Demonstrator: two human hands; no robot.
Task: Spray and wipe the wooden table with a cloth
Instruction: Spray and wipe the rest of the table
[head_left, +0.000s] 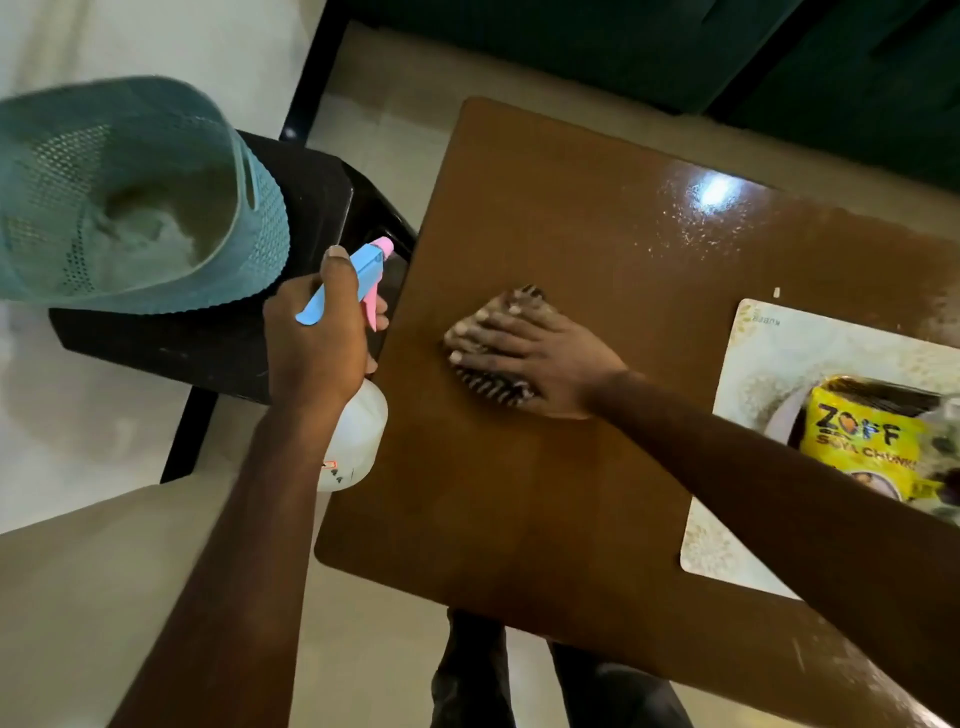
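Observation:
The brown wooden table (571, 218) fills the middle of the head view, with wet droplets shining at its far right part. My right hand (524, 353) lies flat, fingers spread, pressing a dark striped cloth (493, 387) onto the table's left half. My left hand (311, 343) grips the neck of a white spray bottle (356, 441) with a blue and pink trigger head (358, 280), held just off the table's left edge, nozzle pointing away from me.
A pale placemat (769, 364) lies at the table's right side with a yellow food packet (862, 441) on it. Left of the table, a black stool (218, 338) carries a teal mesh basket (130, 197). A dark cabinet (779, 62) stands beyond the table.

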